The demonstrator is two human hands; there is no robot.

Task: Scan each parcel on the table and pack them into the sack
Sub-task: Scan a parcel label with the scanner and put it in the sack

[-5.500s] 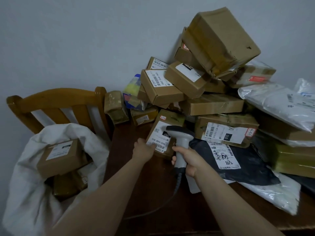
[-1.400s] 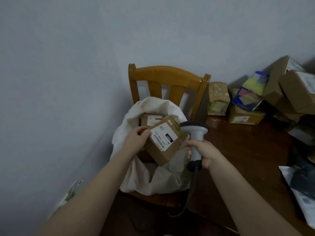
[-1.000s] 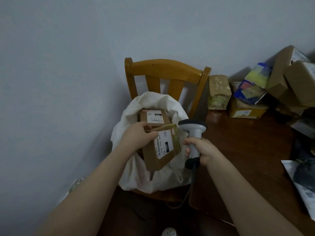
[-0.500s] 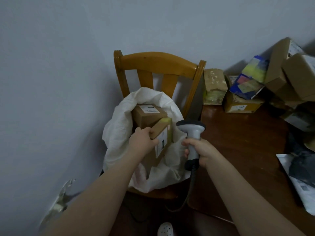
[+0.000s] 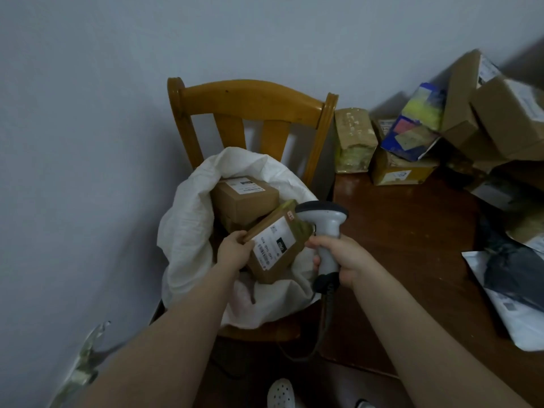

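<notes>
My left hand (image 5: 234,252) grips a small brown parcel (image 5: 276,245) by its left corner, label up, tilted inside the mouth of the white sack (image 5: 188,231). The sack sits open on a wooden chair (image 5: 250,104). Another brown labelled box (image 5: 244,198) lies deeper in the sack, behind the held parcel. My right hand (image 5: 341,257) grips the handle of a grey barcode scanner (image 5: 326,222), just right of the parcel, with its cable hanging down.
A dark wooden table (image 5: 412,260) stands to the right of the chair. Several brown boxes (image 5: 500,113), a taped parcel (image 5: 354,139) and a blue-yellow packet (image 5: 418,122) pile at its back. Black and white poly mailers (image 5: 515,290) lie at its right edge.
My left hand has turned the parcel label-up and lowered it further into the sack's mouth. The scanner hand has stayed beside it.
</notes>
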